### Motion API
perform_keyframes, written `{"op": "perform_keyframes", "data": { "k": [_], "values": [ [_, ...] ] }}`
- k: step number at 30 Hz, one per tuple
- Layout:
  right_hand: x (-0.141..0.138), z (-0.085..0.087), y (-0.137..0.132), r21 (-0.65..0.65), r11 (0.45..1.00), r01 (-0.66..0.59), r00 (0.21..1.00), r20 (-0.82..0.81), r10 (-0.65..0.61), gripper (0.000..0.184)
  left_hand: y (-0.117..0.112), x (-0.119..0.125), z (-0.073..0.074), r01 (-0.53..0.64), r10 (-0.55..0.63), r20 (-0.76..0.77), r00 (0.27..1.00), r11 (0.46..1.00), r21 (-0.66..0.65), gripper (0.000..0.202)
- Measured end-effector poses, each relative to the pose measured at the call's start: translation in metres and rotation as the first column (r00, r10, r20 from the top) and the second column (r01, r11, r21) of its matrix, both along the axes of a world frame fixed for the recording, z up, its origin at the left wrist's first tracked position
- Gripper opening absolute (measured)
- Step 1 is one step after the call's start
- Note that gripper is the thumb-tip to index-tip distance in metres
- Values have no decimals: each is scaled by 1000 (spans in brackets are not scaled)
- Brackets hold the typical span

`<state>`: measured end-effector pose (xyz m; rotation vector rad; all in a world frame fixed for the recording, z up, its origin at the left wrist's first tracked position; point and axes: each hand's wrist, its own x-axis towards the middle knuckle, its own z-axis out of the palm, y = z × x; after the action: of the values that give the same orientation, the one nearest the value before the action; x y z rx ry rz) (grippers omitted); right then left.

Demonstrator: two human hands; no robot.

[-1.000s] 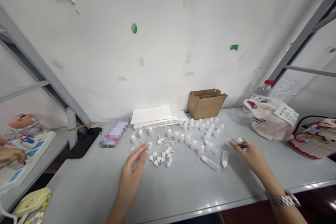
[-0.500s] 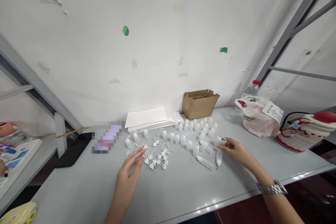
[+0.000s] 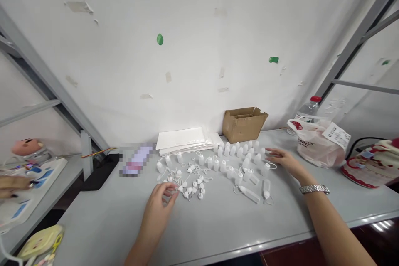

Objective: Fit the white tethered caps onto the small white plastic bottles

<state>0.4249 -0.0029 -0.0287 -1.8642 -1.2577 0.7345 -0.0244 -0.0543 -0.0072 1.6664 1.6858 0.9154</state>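
Note:
My left hand (image 3: 162, 197) rests by a loose group of white caps (image 3: 188, 191), its fingers curled and the thumb apart from them. One cap lies right at those fingertips, and I see nothing held. Further right, my right hand (image 3: 285, 162) reaches with fingers stretched and parted to a small uncapped squeeze bottle (image 3: 262, 152) at the end of the back rows. Just in front of that hand stands a capped squeeze bottle (image 3: 266, 169) with a looped strap. Several other capped bottles (image 3: 223, 166) stand mid-table, and two longer capped bottles (image 3: 250, 195) lie flat.
Behind the bottles are a stack of white sheets (image 3: 183, 139) and an open cardboard box (image 3: 245, 126). At the right stand a plastic bag (image 3: 319, 143), a clear bottle (image 3: 311, 108) and a decorated container (image 3: 374, 166). A blurred phone-like item (image 3: 139, 160) lies left. Another person's hand (image 3: 15, 185) shows far left.
My right hand has left the capped bottle, which now stands by itself, and moved back to the uncapped bottles. My left fingers have curled closer over the caps. The view has shifted slightly left.

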Motion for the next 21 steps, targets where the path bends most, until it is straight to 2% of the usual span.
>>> {"op": "perform_keyframes", "data": {
  "k": [3, 5, 9, 14, 17, 21],
  "values": [
    [3, -5, 2, -11, 1000, 19, 1000, -11, -19, 51, -3, 4, -4, 147, -151, -102, 983, 988, -49, 17],
    [5, -7, 2, -4, 1000, 20, 1000, -23, -20, 50, -4, 9, -7, 174, -180, -170, 969, 984, -49, 20],
    [6, -11, 6, -2, 1000, 30, 999, -28, -30, 50, 1, 10, -9, 65, -56, -359, 931, 998, 14, 29],
    [5, -12, 11, 5, 999, 38, 999, -20, -38, 48, 12, -9, -4, -64, 76, -574, 815, 997, 40, 28],
    [1, -10, 12, 9, 999, 46, 999, -13, -46, 43, 13, -23, -5, -155, 134, -598, 791, 988, 16, 23],
    [-4, -7, 12, 1, 998, 64, 998, -10, -64, 39, 10, -31, -8, -187, 134, -529, 838, 981, -47, 23]
  ]
}}
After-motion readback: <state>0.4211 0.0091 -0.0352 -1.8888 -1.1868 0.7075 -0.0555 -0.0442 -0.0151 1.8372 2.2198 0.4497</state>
